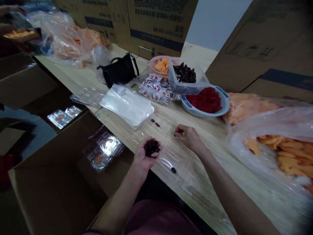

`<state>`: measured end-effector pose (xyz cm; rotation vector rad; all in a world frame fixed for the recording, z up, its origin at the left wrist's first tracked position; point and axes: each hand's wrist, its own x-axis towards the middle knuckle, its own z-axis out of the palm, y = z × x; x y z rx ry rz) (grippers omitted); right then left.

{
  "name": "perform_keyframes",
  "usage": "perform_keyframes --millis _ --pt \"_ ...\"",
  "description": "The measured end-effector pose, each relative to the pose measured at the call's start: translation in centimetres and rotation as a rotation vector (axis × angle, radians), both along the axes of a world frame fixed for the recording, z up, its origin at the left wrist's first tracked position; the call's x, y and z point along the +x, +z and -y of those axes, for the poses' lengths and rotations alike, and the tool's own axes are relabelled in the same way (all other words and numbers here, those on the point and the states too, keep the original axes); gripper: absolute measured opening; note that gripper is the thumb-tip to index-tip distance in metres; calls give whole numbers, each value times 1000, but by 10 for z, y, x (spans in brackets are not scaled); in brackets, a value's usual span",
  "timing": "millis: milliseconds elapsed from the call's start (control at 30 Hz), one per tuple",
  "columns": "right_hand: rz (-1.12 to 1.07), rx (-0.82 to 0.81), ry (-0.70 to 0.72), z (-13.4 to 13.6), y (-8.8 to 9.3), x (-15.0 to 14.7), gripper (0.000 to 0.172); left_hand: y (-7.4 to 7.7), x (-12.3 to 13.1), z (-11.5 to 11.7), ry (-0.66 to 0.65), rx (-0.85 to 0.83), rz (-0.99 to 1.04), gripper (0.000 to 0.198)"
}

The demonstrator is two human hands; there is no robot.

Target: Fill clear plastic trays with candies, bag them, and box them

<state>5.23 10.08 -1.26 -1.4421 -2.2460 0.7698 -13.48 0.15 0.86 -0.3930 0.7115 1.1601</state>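
Note:
My left hand (146, 153) is cupped palm up around a small heap of dark dried fruit (152, 147), just over the table's near edge. To its right, my right hand (186, 134) pinches a small dark piece low over the table; it looks like one of the same dried fruits, mostly covered by the fingers. Between and beyond the hands lie two loose brown pieces (155, 122) on clear plastic film. A single dark dried fruit (173, 170) rests on clear plastic nearer to me.
Behind the hands stand a clear tub (188, 87) of dark dried fruit, a blue basin (195, 112) of red dried fruit, sachets (156, 87) and stacked clear bags (127, 105). Orange dried slices (290, 156) fill a bag at right. An open carton (61, 153) holding packed bags stands left, below table height.

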Motion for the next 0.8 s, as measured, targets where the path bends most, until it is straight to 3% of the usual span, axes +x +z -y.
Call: perform_keyframes --millis 300,400,467,600,800 --pt "53 99 14 11 -4 1 9 10 -2 10 9 -67 10 34" --pt "-35 170 57 39 6 9 9 12 1 15 10 -84 -6 31" --pt "-65 130 150 68 12 14 12 12 5 17 6 -89 4 29" --pt "129 124 235 120 6 14 14 9 13 19 -14 -78 39 27" --pt "330 231 178 133 -9 9 14 2 21 20 -54 -25 88 25"
